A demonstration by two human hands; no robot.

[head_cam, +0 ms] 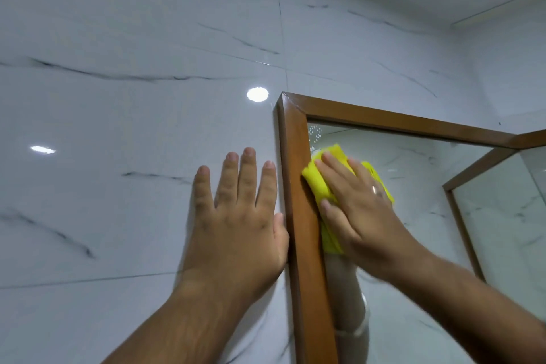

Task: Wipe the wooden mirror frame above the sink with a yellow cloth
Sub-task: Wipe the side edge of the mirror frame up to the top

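A mirror with a brown wooden frame (298, 156) hangs on the marble-tiled wall; its upper left corner is in view. My right hand (354, 201) presses a folded yellow cloth (317, 183) flat against the inner edge of the frame's left upright and the glass beside it. My left hand (236, 213) lies flat on the wall tile just left of the frame, fingers spread, thumb touching the frame's outer edge. It holds nothing. The sink is out of view.
The mirror glass (413, 180) shows water drops near its top left corner and reflects another framed pane (478, 174). White marble tiles (133, 68) with grey veins cover the wall; two ceiling-light reflections (257, 94) shine on them.
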